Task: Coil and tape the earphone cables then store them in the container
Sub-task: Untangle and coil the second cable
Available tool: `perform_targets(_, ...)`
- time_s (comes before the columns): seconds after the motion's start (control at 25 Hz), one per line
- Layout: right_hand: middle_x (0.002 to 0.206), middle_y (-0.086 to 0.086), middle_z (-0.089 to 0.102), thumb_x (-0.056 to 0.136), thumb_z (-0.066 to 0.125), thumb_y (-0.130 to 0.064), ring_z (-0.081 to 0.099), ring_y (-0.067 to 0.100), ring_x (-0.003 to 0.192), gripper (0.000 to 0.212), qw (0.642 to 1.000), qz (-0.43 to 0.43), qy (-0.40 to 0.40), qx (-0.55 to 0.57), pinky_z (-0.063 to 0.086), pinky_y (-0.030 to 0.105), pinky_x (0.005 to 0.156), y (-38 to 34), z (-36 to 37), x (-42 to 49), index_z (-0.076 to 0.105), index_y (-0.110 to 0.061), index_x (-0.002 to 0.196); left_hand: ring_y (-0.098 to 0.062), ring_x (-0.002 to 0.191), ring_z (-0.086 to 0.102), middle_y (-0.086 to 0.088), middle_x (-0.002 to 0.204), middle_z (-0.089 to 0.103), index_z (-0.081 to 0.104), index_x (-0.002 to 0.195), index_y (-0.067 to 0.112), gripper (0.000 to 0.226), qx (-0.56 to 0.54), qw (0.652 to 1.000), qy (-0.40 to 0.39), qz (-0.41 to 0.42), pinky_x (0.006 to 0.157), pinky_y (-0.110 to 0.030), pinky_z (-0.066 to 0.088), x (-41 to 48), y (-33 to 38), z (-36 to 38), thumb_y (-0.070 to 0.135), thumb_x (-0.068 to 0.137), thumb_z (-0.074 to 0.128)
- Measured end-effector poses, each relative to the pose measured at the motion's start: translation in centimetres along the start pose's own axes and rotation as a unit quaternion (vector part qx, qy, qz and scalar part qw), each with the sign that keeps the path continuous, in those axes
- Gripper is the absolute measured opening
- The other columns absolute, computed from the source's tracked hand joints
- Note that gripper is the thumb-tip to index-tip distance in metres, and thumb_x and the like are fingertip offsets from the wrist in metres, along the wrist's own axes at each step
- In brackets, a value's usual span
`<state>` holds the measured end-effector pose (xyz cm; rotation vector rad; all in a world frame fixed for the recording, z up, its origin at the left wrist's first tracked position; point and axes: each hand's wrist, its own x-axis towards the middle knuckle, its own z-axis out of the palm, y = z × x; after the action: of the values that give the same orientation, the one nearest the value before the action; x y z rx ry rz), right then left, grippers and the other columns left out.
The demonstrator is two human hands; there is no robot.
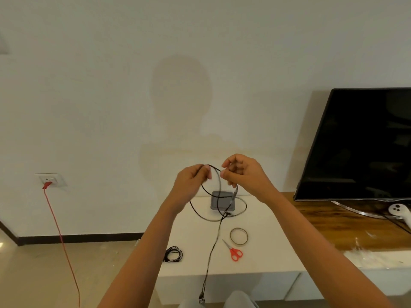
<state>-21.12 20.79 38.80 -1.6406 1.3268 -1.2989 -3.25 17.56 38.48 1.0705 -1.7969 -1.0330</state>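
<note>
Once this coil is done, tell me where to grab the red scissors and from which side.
Grip the red scissors by their finger loops, probably from the near side with the right hand. They lie flat on the white table, closed, loops toward you and blades pointing away.

A black-screened television stood on a wooden tabletop against the white wall. A white controller lay just under the television's lower right corner, beside its curved silver foot. Far left of the television, a wall socket held a red plug, its red cable trailing down past the dark skirting board.
</note>
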Motion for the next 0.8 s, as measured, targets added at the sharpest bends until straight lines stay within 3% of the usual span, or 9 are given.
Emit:
perform_targets(0.08,0.074,0.010,0.068,0.085,0.067,-0.010,0.060,0.018,0.058,0.012,0.996,0.042,-0.056,0.051,0.051,0.025,0.057,1.2,-0.4,-0.7,0.063,-0.005,0.094,-0.008,0.046,0.029,0.012,0.048,0.040,0.056,0.063,0.018,0.031,-0.143,0.983,0.089,-0.067,0.045,-0.019,0.024,0.4,0.5,-1.4,0.022,0.093,0.048)
perform_targets(0.16,0.077,0.010,0.069,0.088,0.061,-0.005,0.062,0.019,0.064,0.008,0.982,0.072,-0.088,0.151,0.053,0.025,0.063,2.6,-0.1,-1.7,0.064,-0.004,0.095,-0.009,0.045,0.021,0.012,0.046,0.034,0.054,0.063,0.018,0.031,-0.226,0.961,0.128,-0.097,0.041,-0.018,0.019,0.8,1.0,-3.1,0.024,0.093,0.049)
perform_targets(0.28,0.077,0.010,0.066,0.091,0.055,-0.001,0.060,0.017,0.065,0.011,0.956,0.100,-0.109,0.253,0.053,0.024,0.064,3.9,0.5,-2.9,0.065,-0.005,0.095,-0.008,0.043,0.022,0.011,0.047,0.036,0.059,0.063,0.017,0.033,-0.210,0.965,0.122,-0.094,0.041,-0.018,0.020,0.7,1.4,-4.0,0.030,0.093,0.053)
perform_targets(0.4,0.076,0.005,0.061,0.091,0.056,-0.004,0.054,0.014,0.065,0.010,0.973,0.081,-0.129,0.171,0.050,0.022,0.064,4.2,1.1,-2.9,0.064,-0.005,0.097,-0.009,0.045,0.027,0.006,0.051,0.036,0.064,0.059,0.018,0.037,-0.098,0.986,0.116,-0.062,0.046,-0.021,0.023,0.1,2.1,-4.1,0.034,0.091,0.055)
perform_targets(0.52,0.084,0.003,0.064,0.095,0.051,-0.015,0.061,0.012,0.075,0.013,0.999,0.034,0.010,0.032,0.053,0.027,0.076,4.7,0.9,-1.9,0.064,-0.013,0.094,-0.008,0.048,0.037,0.013,0.058,0.054,0.068,0.065,0.017,0.035,0.054,0.997,0.037,-0.045,0.048,-0.022,0.028,-0.5,2.8,-5.4,0.034,0.092,0.054)
perform_targets(0.6,0.091,0.002,0.066,0.097,0.047,-0.018,0.065,0.014,0.083,0.016,0.993,0.031,0.101,0.056,0.054,0.032,0.084,4.8,0.5,-1.3,0.063,-0.017,0.094,-0.011,0.061,0.044,0.013,0.086,0.066,0.071,0.070,0.017,0.032,0.138,0.982,-0.085,-0.099,0.050,-0.021,0.029,-1.0,3.0,-6.3,0.033,0.092,0.054)
perform_targets(0.64,0.093,0.003,0.065,0.098,0.046,-0.018,0.065,0.016,0.082,0.017,0.987,0.025,0.126,0.091,0.055,0.033,0.085,4.8,0.4,-1.1,0.062,-0.015,0.095,-0.013,0.067,0.045,0.009,0.089,0.065,0.072,0.071,0.018,0.032,0.171,0.966,-0.145,-0.126,0.049,-0.021,0.028,-1.1,2.8,-6.5,0.035,0.092,0.054)
perform_targets(0.72,0.086,0.002,0.061,0.098,0.046,-0.017,0.061,0.015,0.068,0.015,0.976,0.012,0.161,0.144,0.058,0.031,0.075,4.6,0.1,-0.9,0.060,-0.010,0.097,-0.016,0.073,0.047,0.007,0.081,0.061,0.071,0.071,0.020,0.034,0.213,0.948,-0.190,-0.141,0.049,-0.021,0.030,-1.3,2.4,-6.5,0.039,0.092,0.053)
perform_targets(0.8,0.070,0.002,0.051,0.096,0.051,-0.019,0.047,0.013,0.054,0.012,0.972,0.021,0.179,0.149,0.053,0.026,0.056,4.4,-0.8,-0.7,0.058,-0.009,0.093,-0.018,0.080,0.057,0.012,0.089,0.065,0.070,0.071,0.018,0.035,0.220,0.959,-0.132,-0.119,0.063,-0.026,0.044,-1.3,1.9,-6.5,0.037,0.094,0.051)
